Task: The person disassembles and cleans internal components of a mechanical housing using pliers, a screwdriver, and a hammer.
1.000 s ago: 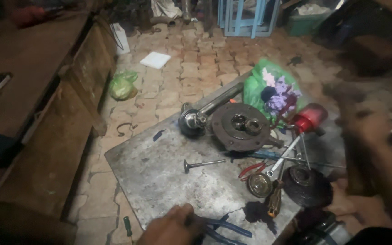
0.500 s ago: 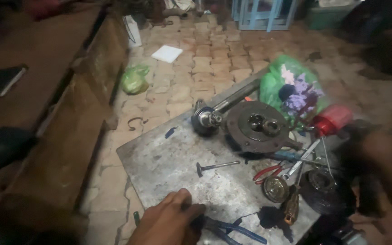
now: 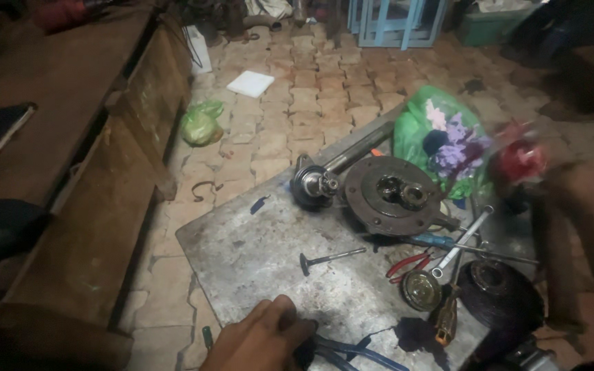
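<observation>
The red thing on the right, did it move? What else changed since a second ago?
Yes. The right hand has lifted the red can off the metal plate; it now shows as a blur in front of the green bag. The left hand stayed resting on the blue-handled pliers. The round disc, valve and wrench did not move.

My left hand (image 3: 262,340) rests knuckles-up on the blue-handled pliers (image 3: 352,349), which lie flat at the near edge of the grey metal desk (image 3: 256,251), handles pointing right. My right hand (image 3: 575,189) is blurred, lifted beside a red can (image 3: 519,161) at the far right
</observation>
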